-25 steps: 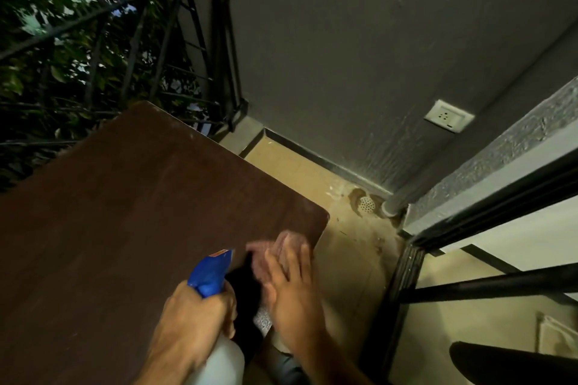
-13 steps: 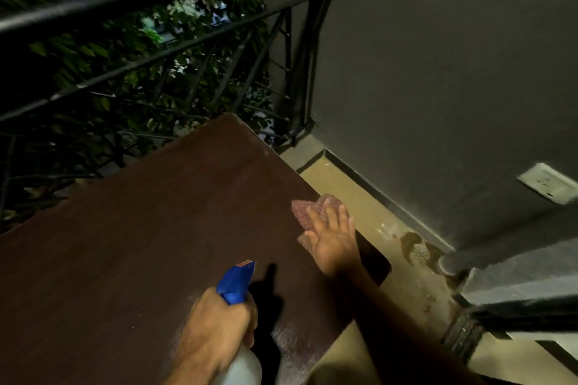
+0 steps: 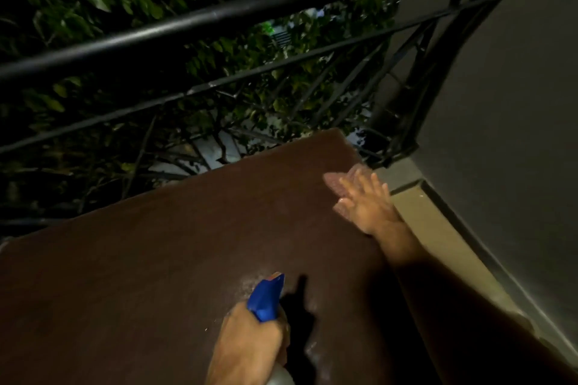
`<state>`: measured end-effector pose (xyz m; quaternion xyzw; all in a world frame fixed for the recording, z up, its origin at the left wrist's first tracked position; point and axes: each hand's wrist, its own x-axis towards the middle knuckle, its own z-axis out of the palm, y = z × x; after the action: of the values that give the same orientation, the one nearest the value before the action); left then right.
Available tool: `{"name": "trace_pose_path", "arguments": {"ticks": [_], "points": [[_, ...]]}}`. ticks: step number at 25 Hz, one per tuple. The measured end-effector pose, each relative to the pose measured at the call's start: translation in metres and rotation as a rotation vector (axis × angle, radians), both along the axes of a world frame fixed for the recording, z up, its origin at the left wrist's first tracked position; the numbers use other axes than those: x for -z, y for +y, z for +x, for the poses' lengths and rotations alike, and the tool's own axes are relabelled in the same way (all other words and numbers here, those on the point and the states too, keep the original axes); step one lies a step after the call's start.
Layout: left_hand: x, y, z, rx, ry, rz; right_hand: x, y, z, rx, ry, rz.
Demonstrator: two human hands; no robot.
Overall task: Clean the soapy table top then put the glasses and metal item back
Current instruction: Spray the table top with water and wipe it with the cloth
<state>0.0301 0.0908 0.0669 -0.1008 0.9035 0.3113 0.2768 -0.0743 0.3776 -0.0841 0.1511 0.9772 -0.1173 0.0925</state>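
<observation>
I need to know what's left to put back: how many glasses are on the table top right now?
0. The table top shows only the right hand on a cloth and the left hand holding a spray bottle.

Right hand [image 3: 369, 206], cloth [image 3: 339, 183] farther out

No readable text, labels, numbers or signs anywhere in view.

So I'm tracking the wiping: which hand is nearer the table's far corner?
Right hand, flat on the cloth near that corner; left hand grips the spray bottle at the near edge.
</observation>
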Motion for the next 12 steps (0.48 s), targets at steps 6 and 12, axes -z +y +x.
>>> {"name": "trace_pose_path", "arguments": {"ticks": [6,12], "points": [[-0.01,-0.043,0.009,-0.19,-0.043,0.089,0.018,-0.008,-0.009,0.027,0.083,-0.006],[-0.011,-0.075,0.017,-0.319,-0.031,0.153,0.013,-0.04,0.036,-0.01,0.088,-0.03]]}}
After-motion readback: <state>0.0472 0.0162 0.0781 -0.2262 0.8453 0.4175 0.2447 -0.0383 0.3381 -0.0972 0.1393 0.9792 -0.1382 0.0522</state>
